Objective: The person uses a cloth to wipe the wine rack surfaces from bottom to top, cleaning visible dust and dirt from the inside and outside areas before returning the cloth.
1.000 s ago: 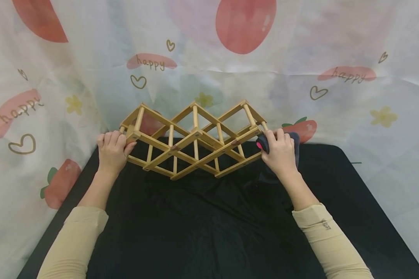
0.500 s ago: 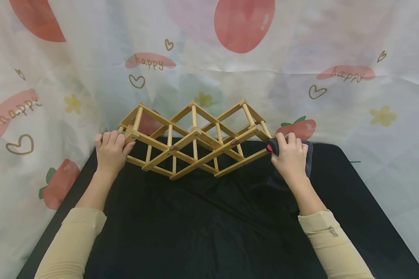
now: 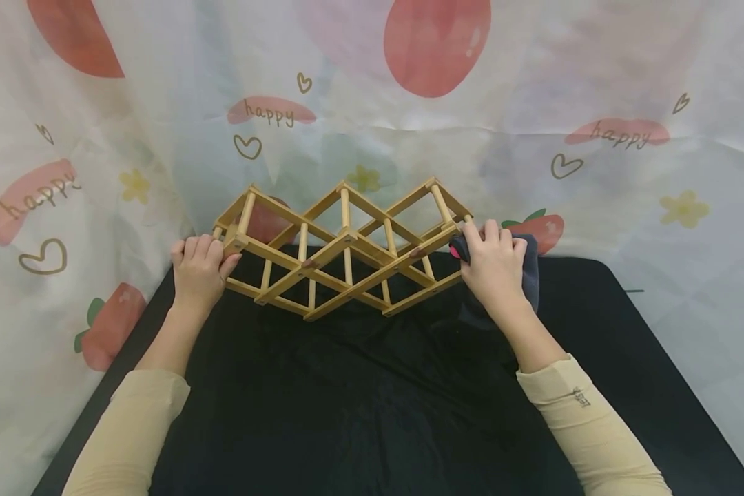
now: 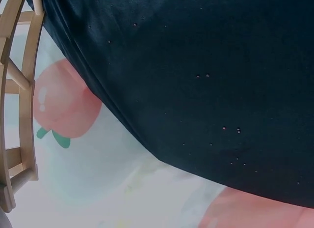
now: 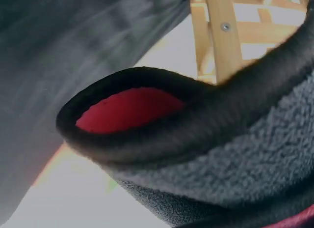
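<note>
A folding lattice rack of pale wood, like a wine rack (image 3: 347, 236), stretches between both hands at the back of the black table in the head view. At its left end my left hand (image 3: 198, 272) grips the frame, thumb at the front. My right hand (image 3: 496, 272) is at the right end, holding a dark grey cloth (image 3: 531, 272) against the wood. In the right wrist view the folded cloth (image 5: 255, 144) shows dark edging and a pink inner side, close to the rack (image 5: 223, 41). Whether the rack's underside touches the table is unclear.
A wrinkled black cover lies on the table (image 3: 359, 399). White curtain (image 3: 626, 179) printed with fruit and hearts hangs close behind and at both sides. Small pale specks dot the black cover (image 4: 206, 105) in the left wrist view.
My right hand slid rightward with the cloth off the rack's end, then came back left and slightly up onto it. The rack and left hand stay almost still.
</note>
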`<state>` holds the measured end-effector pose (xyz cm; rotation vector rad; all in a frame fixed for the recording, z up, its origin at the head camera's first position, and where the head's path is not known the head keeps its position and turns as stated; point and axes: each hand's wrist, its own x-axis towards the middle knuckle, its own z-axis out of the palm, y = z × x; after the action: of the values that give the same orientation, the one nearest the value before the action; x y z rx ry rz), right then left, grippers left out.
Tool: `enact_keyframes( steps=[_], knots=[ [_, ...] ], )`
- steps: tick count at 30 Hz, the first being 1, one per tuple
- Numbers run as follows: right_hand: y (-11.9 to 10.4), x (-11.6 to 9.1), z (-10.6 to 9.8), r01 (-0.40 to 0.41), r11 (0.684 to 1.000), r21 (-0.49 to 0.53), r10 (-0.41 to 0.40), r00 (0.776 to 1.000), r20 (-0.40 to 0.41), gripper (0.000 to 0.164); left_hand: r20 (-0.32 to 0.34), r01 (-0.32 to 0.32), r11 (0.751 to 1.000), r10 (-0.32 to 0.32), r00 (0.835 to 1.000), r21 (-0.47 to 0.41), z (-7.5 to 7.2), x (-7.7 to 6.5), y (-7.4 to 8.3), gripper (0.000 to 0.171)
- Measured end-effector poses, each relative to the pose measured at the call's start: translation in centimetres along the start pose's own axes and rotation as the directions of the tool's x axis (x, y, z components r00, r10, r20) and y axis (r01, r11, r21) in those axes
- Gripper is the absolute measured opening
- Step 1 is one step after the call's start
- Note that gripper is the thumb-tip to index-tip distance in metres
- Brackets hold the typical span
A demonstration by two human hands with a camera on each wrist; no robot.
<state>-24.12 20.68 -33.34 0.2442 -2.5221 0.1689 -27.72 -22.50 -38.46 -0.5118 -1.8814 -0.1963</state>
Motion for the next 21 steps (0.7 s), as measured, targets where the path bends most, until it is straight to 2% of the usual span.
enact_keyframes(
  steps=[5,12,15,21],
  knots=[
    [1.3,-1.0,1.0,-0.092,0.996,-0.014,0.093,0.993,0.070,0.048,-0.043,-0.010,1.000,0.009,0.999,-0.019,0.3,0.1,0.1,0.051],
    [2.9,-1.8,1.8,-0.176,0.984,-0.022,0.178,0.980,0.084,0.041,-0.045,-0.007,1.000,0.006,0.999,-0.027,0.6,0.1,0.1,0.051],
    [2.7,-1.3,1.3,-0.183,0.983,-0.016,0.184,0.978,0.098,0.039,-0.049,-0.008,1.000,0.006,0.999,-0.027,0.7,0.1,0.1,0.051],
    [0.9,0.5,-0.3,-0.135,0.990,-0.032,0.137,0.984,0.113,0.042,-0.035,0.004,1.000,-0.004,0.999,-0.016,0.4,0.0,0.1,0.051]
  ],
)
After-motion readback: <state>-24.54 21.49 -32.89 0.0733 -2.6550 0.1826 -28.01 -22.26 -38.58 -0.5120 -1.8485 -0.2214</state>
